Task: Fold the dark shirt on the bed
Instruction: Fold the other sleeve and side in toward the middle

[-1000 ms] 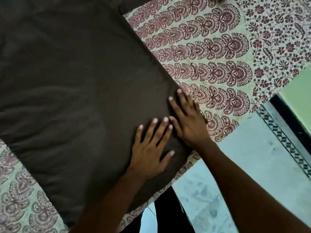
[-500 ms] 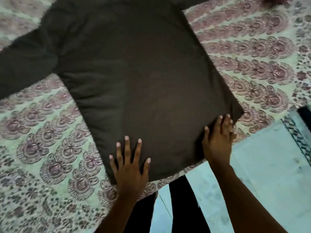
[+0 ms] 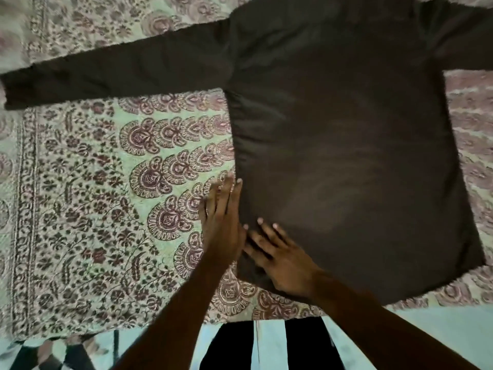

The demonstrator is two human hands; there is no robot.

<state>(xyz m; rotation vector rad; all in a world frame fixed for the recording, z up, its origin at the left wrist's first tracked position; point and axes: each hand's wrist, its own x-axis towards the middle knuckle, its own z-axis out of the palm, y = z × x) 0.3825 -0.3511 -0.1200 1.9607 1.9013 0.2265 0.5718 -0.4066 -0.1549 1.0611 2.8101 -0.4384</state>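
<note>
The shirt lies flat on the bed, back side up as far as I can tell, with the left sleeve stretched out to the side and the right sleeve running out of view. My left hand is flat with straight fingers, lying along the left side edge of the body near the hem; it grips nothing. My right hand rests on the cloth at the lower left corner, fingers spread and relaxed, and it also holds nothing. Both hands are a little blurred.

I judge the cloth to be light, soft and limp, so it will not keep any shape alone and will sag where it is lifted. It looks matte, and the bed cover under it should give some friction. For the next fold I would pinch the side edge at two places, near the hem and near the armpit, and carry it over the middle. With only one grip point, the edge would probably bunch up.
</note>
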